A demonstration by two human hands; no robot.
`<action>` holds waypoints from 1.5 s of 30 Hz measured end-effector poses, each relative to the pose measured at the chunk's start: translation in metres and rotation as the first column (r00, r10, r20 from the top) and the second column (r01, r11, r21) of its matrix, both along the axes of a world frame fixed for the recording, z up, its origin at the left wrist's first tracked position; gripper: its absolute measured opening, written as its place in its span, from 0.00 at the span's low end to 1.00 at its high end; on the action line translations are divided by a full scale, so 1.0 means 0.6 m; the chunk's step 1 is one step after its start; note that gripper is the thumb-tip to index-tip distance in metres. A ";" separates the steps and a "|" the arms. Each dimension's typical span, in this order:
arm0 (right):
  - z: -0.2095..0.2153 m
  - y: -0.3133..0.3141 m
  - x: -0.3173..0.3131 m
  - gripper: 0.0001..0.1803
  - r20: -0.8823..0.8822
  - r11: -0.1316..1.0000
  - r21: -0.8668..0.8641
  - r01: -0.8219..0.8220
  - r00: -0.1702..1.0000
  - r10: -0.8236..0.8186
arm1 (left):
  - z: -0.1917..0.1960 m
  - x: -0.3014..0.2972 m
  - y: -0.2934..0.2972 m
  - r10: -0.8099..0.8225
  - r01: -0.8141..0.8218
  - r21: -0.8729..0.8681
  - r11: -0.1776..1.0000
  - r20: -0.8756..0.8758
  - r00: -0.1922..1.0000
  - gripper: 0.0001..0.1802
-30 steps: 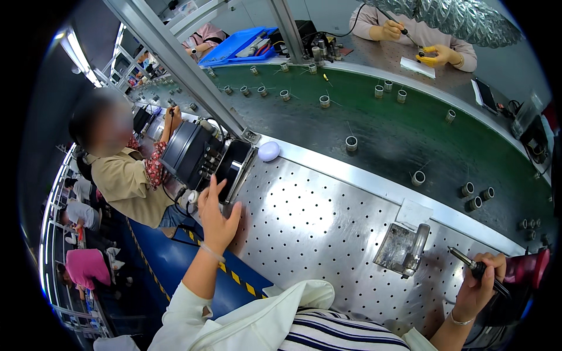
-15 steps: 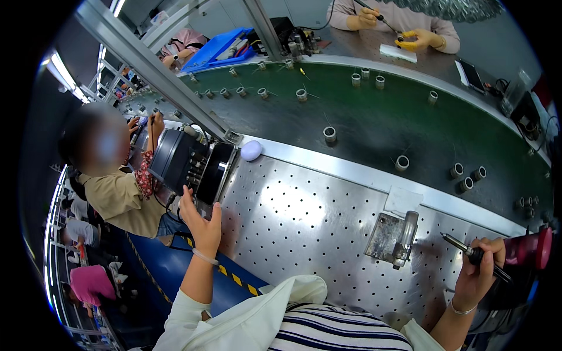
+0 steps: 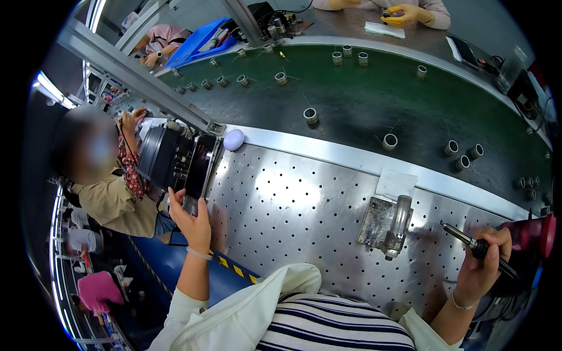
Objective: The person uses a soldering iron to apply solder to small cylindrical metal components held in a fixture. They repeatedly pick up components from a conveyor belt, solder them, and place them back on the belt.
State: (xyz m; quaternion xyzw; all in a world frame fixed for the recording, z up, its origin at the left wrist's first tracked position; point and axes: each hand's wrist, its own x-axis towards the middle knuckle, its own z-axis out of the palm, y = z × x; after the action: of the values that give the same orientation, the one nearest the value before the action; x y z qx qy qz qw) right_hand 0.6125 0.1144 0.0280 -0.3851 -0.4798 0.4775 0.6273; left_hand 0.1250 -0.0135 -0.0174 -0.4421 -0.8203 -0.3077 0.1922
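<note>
Over the right side of the perforated metal bench [image 3: 304, 216], my right hand [image 3: 481, 266] grips a soldering iron [image 3: 465, 237], its tip pointing left. My left hand [image 3: 194, 225] is raised at the bench's left edge, fingers and thumb apart, holding nothing. It is nearest to a dark box-shaped unit with knobs [image 3: 164, 155]. Between my hands, toward the right, a clear tube with a metal end [image 3: 400, 222] rests on a stained metal plate [image 3: 373, 225]. Behind the plate lies a white pad [image 3: 396, 183].
Beyond the bench, a dark green belt [image 3: 246, 111] carries several small metal cylinders [image 3: 310, 116] with thin wires. A pale purple rounded object [image 3: 233, 140] sits near the metal frame post [image 3: 146, 76]. Co-workers sit at left [image 3: 111, 199] and across [image 3: 404, 14]. A red object [image 3: 535, 234] stands far right.
The whole view has shifted slightly, moving the bench and belt items left and up. My left hand stays open; my right still holds the soldering iron. Across the belt, a co-worker's tool has left view.
</note>
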 end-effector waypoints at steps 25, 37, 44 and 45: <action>-0.013 0.010 -0.008 0.11 -0.036 1.000 0.006 -0.013 0.999 0.014 | 0.002 -0.012 -0.007 -0.021 0.013 0.088 0.996 0.097 0.995 0.35; -0.018 0.011 -0.012 0.10 -0.066 1.000 -0.019 0.016 0.998 -0.017 | 0.021 -0.005 0.012 -0.010 0.011 -0.061 0.998 0.013 1.000 0.38; -0.021 0.014 -0.007 0.11 -0.050 1.000 -0.014 0.008 0.999 -0.008 | 0.031 -0.005 0.025 -0.035 0.040 -0.114 0.993 0.045 0.998 0.38; -0.019 0.014 -0.010 0.11 -0.032 1.000 0.000 0.017 0.999 -0.017 | 0.030 -0.007 0.027 -0.051 0.056 -0.089 0.994 0.057 0.997 0.38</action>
State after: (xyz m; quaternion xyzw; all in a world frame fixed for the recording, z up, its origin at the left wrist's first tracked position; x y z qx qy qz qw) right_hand 0.6068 0.1229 0.0166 -0.3816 -0.4665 0.4782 0.6388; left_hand 0.1207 0.0028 0.0007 -0.4637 -0.8262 -0.2871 0.1410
